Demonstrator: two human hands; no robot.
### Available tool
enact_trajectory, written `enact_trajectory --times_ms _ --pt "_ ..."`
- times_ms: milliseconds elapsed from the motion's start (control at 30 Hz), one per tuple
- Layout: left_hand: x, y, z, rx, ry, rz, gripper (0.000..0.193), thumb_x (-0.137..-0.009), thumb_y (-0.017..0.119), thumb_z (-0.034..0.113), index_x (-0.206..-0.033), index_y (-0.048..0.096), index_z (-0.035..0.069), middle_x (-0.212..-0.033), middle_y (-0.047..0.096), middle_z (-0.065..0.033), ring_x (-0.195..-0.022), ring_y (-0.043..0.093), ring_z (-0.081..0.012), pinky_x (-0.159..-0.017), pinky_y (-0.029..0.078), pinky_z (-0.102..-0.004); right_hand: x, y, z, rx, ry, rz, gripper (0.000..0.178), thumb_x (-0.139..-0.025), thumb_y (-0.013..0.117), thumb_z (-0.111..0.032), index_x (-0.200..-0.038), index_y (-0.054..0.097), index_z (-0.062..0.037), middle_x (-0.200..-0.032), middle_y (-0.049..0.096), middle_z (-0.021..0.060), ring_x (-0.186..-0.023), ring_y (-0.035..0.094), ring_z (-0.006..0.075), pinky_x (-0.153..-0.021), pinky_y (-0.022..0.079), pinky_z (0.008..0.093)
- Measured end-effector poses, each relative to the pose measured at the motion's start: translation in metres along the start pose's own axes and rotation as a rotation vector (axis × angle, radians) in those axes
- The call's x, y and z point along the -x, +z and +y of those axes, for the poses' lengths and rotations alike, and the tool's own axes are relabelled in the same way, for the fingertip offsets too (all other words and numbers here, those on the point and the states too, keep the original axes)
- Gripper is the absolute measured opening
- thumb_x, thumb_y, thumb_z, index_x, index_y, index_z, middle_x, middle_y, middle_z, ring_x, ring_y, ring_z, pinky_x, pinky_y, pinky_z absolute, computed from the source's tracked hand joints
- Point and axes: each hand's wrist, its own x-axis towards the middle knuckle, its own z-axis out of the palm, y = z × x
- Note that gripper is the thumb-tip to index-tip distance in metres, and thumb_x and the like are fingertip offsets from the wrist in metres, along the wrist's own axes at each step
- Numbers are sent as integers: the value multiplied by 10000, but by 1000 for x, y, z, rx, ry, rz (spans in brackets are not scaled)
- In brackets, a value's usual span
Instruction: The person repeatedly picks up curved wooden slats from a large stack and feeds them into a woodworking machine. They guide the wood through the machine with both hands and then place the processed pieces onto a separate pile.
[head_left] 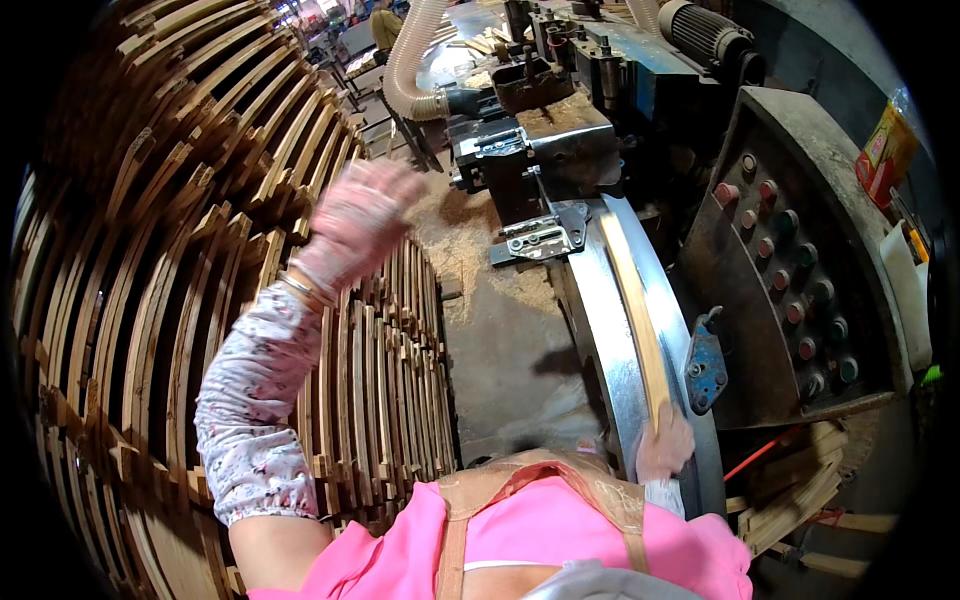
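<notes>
A long, slim wooden strip (638, 310) lies lengthwise on the shiny metal bed (610, 300) of a woodworking machine, its far end at the machine's head. Around its near end my right hand (667, 445) is closed, low over the bed. My left hand (368, 215), pale pink and smeared by motion, is raised over the edge of the stacked wooden strips (380, 370). No object shows in it, and the blur hides how its fingers are set. A flowered sleeve covers my left forearm.
Tall stacks of curved wooden pieces (150, 290) fill the left side. Ahead stands the machine head (530, 150) with a ribbed hose (410, 60). A control panel (790, 270) with several buttons and a blue bracket (706, 365) flank the bed's right. Sawdust (465, 250) covers the floor.
</notes>
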Motion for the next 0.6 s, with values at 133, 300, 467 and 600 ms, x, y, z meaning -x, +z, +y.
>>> enact_trajectory --times_ms 133,300,467,600 --pt "48 2 -119 -107 -278 411 645 -881 795 243 -1473 554 156 -1491 588 -121 -1407 531 -303 -1191 412 -421 -144 61 -50 -9 -9 48 639 -964 670 -356 -1556 476 -209 -1439 588 106 -1227 573 318 -1026 474 469" --pt "101 -47 -193 -186 -813 428 581 -951 714 340 -1452 566 86 -1453 611 -175 -1360 568 -350 -1148 456 -446 -277 109 -90 -86 27 66 644 -998 649 -403 -1583 434 -240 -1467 572 93 -1323 532 318 -1103 448 466" --pt "155 -41 -246 -272 -1456 -278 521 -929 671 258 -1406 620 55 -1420 648 -159 -1261 657 -369 -996 554 -571 -219 52 -103 -163 55 -189 623 -972 678 -272 -1547 468 -156 -1411 599 146 -1285 561 367 -1077 475 472" --pt "181 -6 -305 -249 -1436 -457 391 -850 744 210 -1211 776 62 -1311 722 -180 -1193 704 -382 -833 582 -670 -78 34 -28 -117 -3 -91 599 -918 699 -215 -1484 533 -114 -1324 621 175 -1159 596 402 -978 493 528"
